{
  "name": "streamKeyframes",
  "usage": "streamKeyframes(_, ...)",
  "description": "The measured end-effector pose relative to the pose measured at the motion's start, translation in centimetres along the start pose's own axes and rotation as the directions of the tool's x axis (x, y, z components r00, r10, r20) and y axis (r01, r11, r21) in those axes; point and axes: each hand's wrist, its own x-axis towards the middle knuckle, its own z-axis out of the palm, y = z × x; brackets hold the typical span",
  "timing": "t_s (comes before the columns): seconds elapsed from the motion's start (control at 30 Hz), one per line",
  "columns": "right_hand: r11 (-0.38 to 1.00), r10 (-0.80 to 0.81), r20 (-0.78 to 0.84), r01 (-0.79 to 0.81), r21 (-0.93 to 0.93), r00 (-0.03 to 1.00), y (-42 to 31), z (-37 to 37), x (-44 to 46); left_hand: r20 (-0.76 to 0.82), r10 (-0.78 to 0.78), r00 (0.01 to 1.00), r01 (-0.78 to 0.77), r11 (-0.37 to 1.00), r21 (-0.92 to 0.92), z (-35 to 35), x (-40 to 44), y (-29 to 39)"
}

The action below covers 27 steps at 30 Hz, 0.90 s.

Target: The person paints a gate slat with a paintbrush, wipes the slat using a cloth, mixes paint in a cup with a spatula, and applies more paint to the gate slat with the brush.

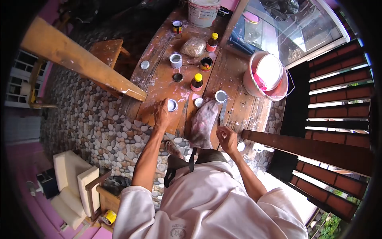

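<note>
My left hand (162, 113) is at the table's near edge, its fingers against the side of a small white-rimmed can (172, 105). My right hand (227, 138) is raised over the table's near right part, fingers curled, and what they hold, if anything, is too small to name. Between the hands lies a pink-stained grey cloth (204, 123), with a small round lid or cup (199, 102) and an open can (221, 96) by its far end. A flat metal blade (223, 111) lies right of the cloth.
Farther back on the wooden table (234, 75) are yellow-capped bottles (197, 82), several cans (175, 61), a clear plastic bag (193, 47) and a white bucket (203, 14). A pink bucket (254, 75) stands right. Wooden beams (79, 55) rise left and right (310, 149).
</note>
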Motion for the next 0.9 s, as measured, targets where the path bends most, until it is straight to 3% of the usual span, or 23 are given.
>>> streamKeyframes(0.1,0.986,0.151,-0.008,-0.15,0.07,0.989,-0.4,0.6,-1.0,0.021,0.016,1.0,-0.016,1.0,0.025,-0.7,-0.4,-0.7)
streamKeyframes(0.2,0.98,0.182,0.008,-0.183,0.077,0.983,-1.4,2.5,-1.5,0.045,-0.038,0.998,0.036,0.998,0.054,-1.7,-2.1,-1.2)
streamKeyframes(0.27,0.98,0.171,0.057,-0.176,0.095,0.984,-2.4,3.8,-1.3,0.073,-0.154,0.985,0.154,0.988,0.009,-3.3,-2.9,-0.8)
streamKeyframes(0.3,0.982,0.162,0.055,-0.167,0.088,0.985,-3.1,4.1,-1.2,0.015,-0.175,0.985,0.174,0.984,0.02,-3.4,-3.5,-0.9)
streamKeyframes(0.37,0.983,0.162,0.046,-0.165,0.081,0.986,-3.5,4.3,-1.0,0.012,-0.154,0.988,0.155,0.988,-0.017,-3.2,-3.9,-1.7)
streamKeyframes(0.43,0.982,0.187,-0.305,-0.183,0.043,0.934,-2.5,4.3,-0.4,0.002,-0.142,0.99,0.142,0.988,-0.06,-3.2,-4.0,-2.3)
streamKeyframes(0.47,0.965,0.24,-0.352,-0.26,-0.011,0.905,-1.4,3.7,0.1,0.0,-0.11,0.994,0.109,0.989,-0.099,-3.3,-4.0,-2.5)
streamKeyframes(0.53,0.94,0.164,-0.375,-0.259,-0.22,0.912,1.5,2.7,0.8,0.001,-0.078,0.997,0.077,0.988,-0.137,-3.3,-4.1,-3.1)
streamKeyframes(0.8,0.928,0.279,-0.368,-0.347,-0.132,0.887,5.7,3.4,4.6,0.034,0.067,0.997,-0.062,0.987,-0.147,-4.2,-4.2,-3.7)
streamKeyframes(0.9,0.904,0.386,-0.361,-0.426,-0.034,0.849,6.0,3.9,6.1,0.044,0.041,0.998,-0.032,0.982,-0.184,-3.4,-4.2,-4.3)
